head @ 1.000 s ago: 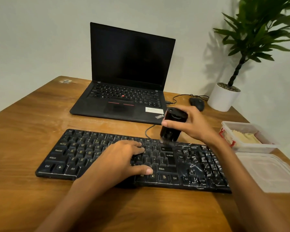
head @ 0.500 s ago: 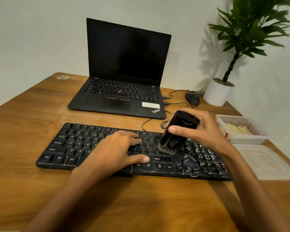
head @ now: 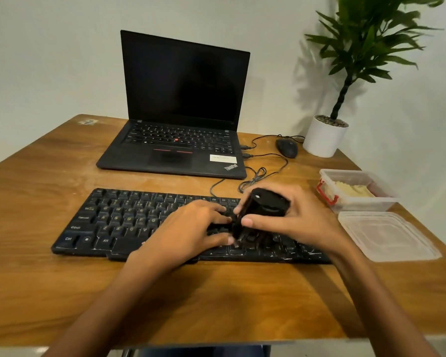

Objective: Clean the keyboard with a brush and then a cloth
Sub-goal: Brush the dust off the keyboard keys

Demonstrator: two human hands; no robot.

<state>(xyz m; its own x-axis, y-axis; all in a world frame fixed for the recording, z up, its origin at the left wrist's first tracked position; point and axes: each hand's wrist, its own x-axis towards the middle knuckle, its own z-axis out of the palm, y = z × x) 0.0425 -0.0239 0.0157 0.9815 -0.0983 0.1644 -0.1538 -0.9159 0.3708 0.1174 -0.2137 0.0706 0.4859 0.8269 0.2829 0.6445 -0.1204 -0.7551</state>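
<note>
A black keyboard (head: 119, 222) lies across the wooden table (head: 216, 300), with white dust on its right keys. My right hand (head: 294, 217) grips a black brush (head: 260, 210) by its thick body, and the bristle end is down on the keys just right of the keyboard's middle. My left hand (head: 188, 233) rests flat on the middle keys with the fingers spread, its fingertips beside the brush. The right part of the keyboard is hidden under my hands. No cloth is clearly in view.
An open black laptop (head: 180, 130) stands behind the keyboard, with a mouse (head: 286, 147) and cables to its right. A potted plant (head: 325, 135) is at the back right. A clear tub (head: 355, 191) of pale material and its lid (head: 386, 238) sit at the right edge.
My right hand has carried the brush from the top key rows down and toward me, then left against my left hand's fingertips. My left hand stays on the keys. The camera has tilted.
</note>
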